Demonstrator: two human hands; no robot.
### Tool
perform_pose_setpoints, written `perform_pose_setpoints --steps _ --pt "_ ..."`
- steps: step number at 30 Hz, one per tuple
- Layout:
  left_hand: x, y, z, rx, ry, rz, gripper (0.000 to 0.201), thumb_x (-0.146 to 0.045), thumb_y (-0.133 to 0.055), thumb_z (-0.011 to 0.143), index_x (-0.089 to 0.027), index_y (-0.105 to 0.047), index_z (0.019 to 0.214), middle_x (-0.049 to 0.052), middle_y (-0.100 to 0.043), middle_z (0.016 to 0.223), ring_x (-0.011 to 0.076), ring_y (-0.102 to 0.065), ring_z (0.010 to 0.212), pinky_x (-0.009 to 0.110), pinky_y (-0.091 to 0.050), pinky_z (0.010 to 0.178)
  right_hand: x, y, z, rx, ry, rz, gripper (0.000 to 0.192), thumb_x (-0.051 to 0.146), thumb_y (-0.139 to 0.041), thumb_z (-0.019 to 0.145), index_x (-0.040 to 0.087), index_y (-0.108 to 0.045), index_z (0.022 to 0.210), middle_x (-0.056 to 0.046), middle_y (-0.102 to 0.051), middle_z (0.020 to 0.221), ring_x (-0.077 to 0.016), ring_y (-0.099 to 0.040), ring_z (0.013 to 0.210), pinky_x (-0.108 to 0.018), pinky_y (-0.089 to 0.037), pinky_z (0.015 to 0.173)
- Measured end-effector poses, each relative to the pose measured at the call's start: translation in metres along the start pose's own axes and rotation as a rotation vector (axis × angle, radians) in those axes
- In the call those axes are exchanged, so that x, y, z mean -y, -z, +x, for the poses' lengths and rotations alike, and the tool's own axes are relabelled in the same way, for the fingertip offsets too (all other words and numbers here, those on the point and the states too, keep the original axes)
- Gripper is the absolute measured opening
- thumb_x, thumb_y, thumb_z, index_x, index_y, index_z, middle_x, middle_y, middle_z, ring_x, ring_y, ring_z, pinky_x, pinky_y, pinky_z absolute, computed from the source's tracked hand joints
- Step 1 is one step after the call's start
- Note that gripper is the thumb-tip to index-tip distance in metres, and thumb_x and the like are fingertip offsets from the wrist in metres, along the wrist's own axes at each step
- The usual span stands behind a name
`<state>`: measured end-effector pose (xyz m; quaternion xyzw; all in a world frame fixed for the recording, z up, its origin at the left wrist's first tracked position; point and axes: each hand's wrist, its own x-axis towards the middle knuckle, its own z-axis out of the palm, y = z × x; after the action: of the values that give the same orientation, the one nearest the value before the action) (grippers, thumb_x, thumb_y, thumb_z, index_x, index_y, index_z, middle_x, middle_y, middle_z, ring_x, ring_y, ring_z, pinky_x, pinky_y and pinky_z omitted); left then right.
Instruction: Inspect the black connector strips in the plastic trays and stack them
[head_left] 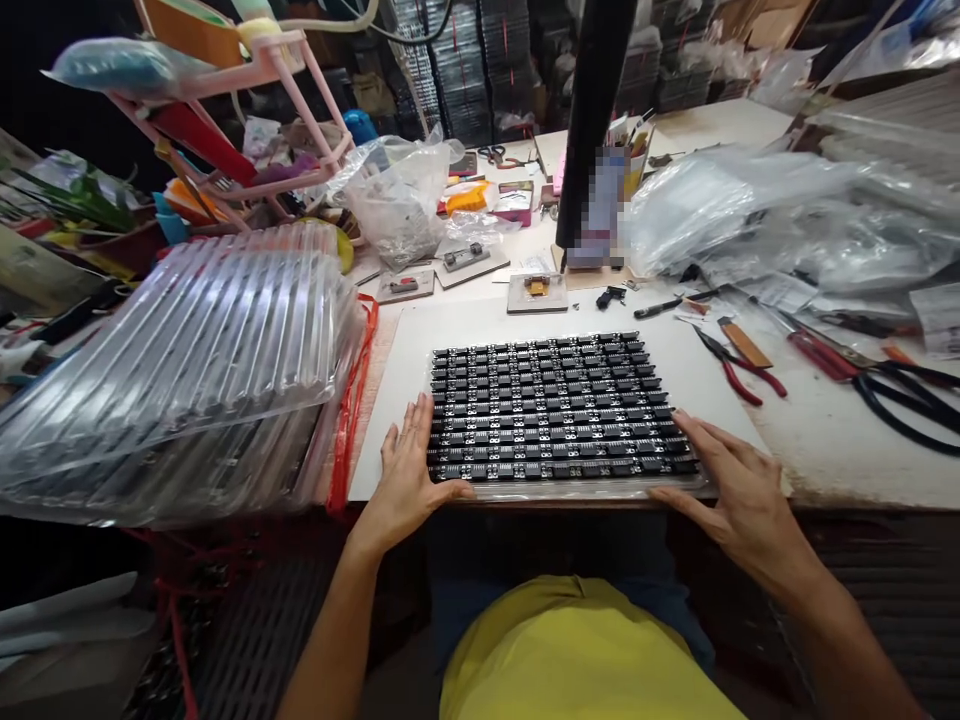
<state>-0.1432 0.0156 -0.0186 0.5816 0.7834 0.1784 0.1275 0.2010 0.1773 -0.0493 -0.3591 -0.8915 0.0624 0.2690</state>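
One tray of black parts (559,408) lies flat on the white board (697,370), at the near edge of the bench, dead centre in front of me. Parts sit in tight rows across it; too small and too many to count with certainty.

My left hand (409,470) lies open, fingers together, flat against the tray's 9 o'clock edge, thumb along the near corner. My right hand (731,490) is spread, fingers resting on the 3 o'clock corner and the near rim. Neither hand closes on anything.

At 9 o'clock of the tray: a stack of clear ribbed trays (187,370), tied with red strapping (351,410), number in the stack not readable. At 12 o'clock: three small flat blocks (537,292), each with a small part on top. At 2 to 3 o'clock: one red-handled pliers (739,370), one large pair of black-handled scissors (892,390). At 1 o'clock: heaped clear plastic bags (750,210), contents unclear. At 11 o'clock: one clear bag (397,200) holding small dark pieces.
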Motion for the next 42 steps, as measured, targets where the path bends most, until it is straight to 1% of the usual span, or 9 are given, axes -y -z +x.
perform_pose_setpoints --steps 4,8,15,22,26,29,32,36,42 --pt "0.000 0.000 -0.015 -0.031 0.031 -0.047 0.115 -0.058 -0.068 0.070 -0.027 0.011 0.149 0.016 -0.010 0.158 0.0340 -0.009 0.144 0.057 -0.014 0.114 0.000 0.001 -0.001 0.026 -0.004 0.002 0.070 0.057 -0.049 0.087 0.030 -0.026 0.148 -0.010 -0.050 0.139 -0.0303 -0.048 0.124 -0.044 -0.036 0.097" --pt "0.005 -0.004 -0.024 -0.074 0.077 -0.047 0.107 -0.057 -0.065 0.074 -0.029 0.006 0.150 0.015 -0.018 0.157 0.0346 -0.016 0.143 0.058 -0.018 0.113 0.001 0.002 0.000 0.037 -0.030 -0.006 0.072 0.059 -0.048 0.086 0.029 -0.026 0.148 -0.010 -0.051 0.138 -0.0300 -0.049 0.123 -0.044 -0.035 0.098" --pt "0.011 -0.002 -0.017 -0.056 0.058 -0.091 0.100 -0.055 -0.062 0.077 -0.027 -0.001 0.151 0.014 -0.022 0.156 0.0317 -0.021 0.143 0.056 -0.019 0.114 0.005 0.002 0.003 0.039 -0.083 0.022 0.073 0.057 -0.052 0.086 0.029 -0.025 0.148 -0.011 -0.051 0.138 -0.0289 -0.047 0.125 -0.045 -0.034 0.099" --pt "0.014 -0.001 -0.013 -0.105 0.012 -0.108 0.081 -0.052 -0.059 0.080 -0.029 -0.021 0.149 0.010 -0.026 0.155 0.0296 -0.024 0.142 0.053 -0.018 0.116 0.006 0.011 0.005 0.064 -0.125 0.126 0.063 0.048 -0.051 0.089 0.030 -0.029 0.146 -0.008 -0.052 0.137 -0.0262 -0.047 0.125 -0.044 -0.037 0.099" --pt "0.011 0.004 -0.012 -0.088 0.071 -0.191 0.082 -0.052 -0.062 0.077 -0.028 -0.027 0.147 0.008 -0.030 0.154 0.0296 -0.025 0.141 0.052 -0.017 0.116 0.007 0.010 0.005 0.033 -0.138 0.129 0.062 0.045 -0.052 0.090 0.030 -0.030 0.145 -0.008 -0.053 0.137 -0.0252 -0.047 0.124 -0.045 -0.036 0.100" --pt "0.010 0.011 -0.011 -0.099 0.207 -0.367 0.080 -0.054 -0.065 0.075 -0.030 -0.033 0.144 0.005 -0.033 0.153 0.0301 -0.028 0.141 0.052 -0.016 0.117 0.008 0.009 0.004 0.047 -0.138 0.125 0.060 0.044 -0.052 0.090 0.030 -0.032 0.145 -0.007 -0.053 0.137 -0.0247 -0.046 0.125 -0.045 -0.036 0.100" --pt "0.007 0.018 -0.006 -0.292 0.346 -0.736 0.077 -0.057 -0.068 0.072 -0.033 -0.041 0.139 0.004 -0.043 0.147 0.0298 -0.038 0.135 0.051 -0.022 0.116 0.009 0.011 0.002 0.082 -0.080 0.107 0.052 0.045 -0.053 0.090 0.034 -0.042 0.140 -0.007 -0.043 0.145 -0.0265 -0.039 0.131 -0.047 -0.033 0.101" --pt "-0.002 0.032 0.004 -0.604 0.314 -1.213 0.077 -0.067 -0.069 0.062 -0.023 -0.057 0.124 0.008 -0.062 0.126 0.0296 -0.047 0.129 0.048 -0.028 0.115 0.010 0.015 -0.002 0.122 0.041 0.122 0.036 0.044 -0.054 0.089 0.040 -0.058 0.124 -0.003 -0.023 0.156 -0.0302 -0.026 0.138 -0.051 -0.031 0.102" --pt "-0.011 0.065 0.019 -0.732 0.237 -1.453 0.075 -0.060 -0.070 0.068 -0.009 -0.049 0.120 0.014 -0.054 0.134 0.0275 -0.052 0.124 0.045 -0.034 0.113 0.006 0.019 -0.001 0.079 -0.066 0.297 0.049 0.046 -0.051 0.090 0.036 -0.043 0.138 -0.007 -0.032 0.151 -0.0277 -0.033 0.135 -0.051 -0.032 0.105"
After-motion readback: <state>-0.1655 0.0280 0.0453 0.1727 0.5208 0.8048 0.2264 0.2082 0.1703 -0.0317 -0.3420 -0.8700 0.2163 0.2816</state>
